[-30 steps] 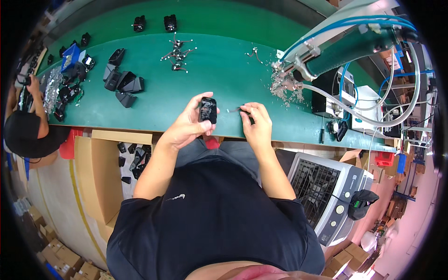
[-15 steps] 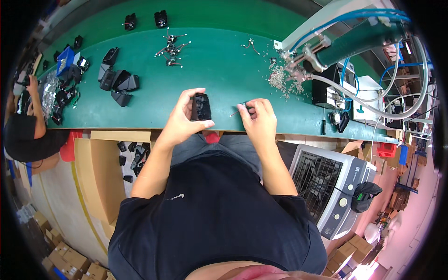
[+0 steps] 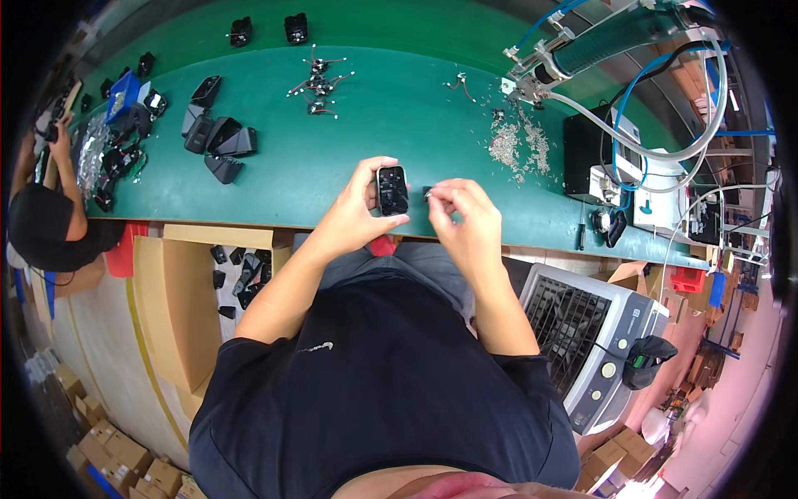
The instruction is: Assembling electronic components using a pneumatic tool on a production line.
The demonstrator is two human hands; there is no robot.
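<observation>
My left hand point(image 3: 357, 212) is closed round the side of a black plastic housing point(image 3: 392, 191), held up near the bench's front edge. The housing's hollow inside faces up. Just to its right, my right hand point(image 3: 465, 216) pinches a small dark part point(image 3: 427, 192) between fingertips and thumb. The part is apart from the housing, and the fingers hide most of it.
Farther back on the green bench point(image 3: 332, 150) lie wired parts point(image 3: 317, 85) and black shells point(image 3: 220, 137). Small pale pieces point(image 3: 507, 145) are scattered at right below a hose-fed tool point(image 3: 582, 58). A person point(image 3: 50, 216) works at far left. A carton point(image 3: 179, 308) stands below.
The housing has turned so more of its inside shows, and my left hand has shifted right. My right hand has turned, hiding the red wire. The hose-fed tool appears higher in view.
</observation>
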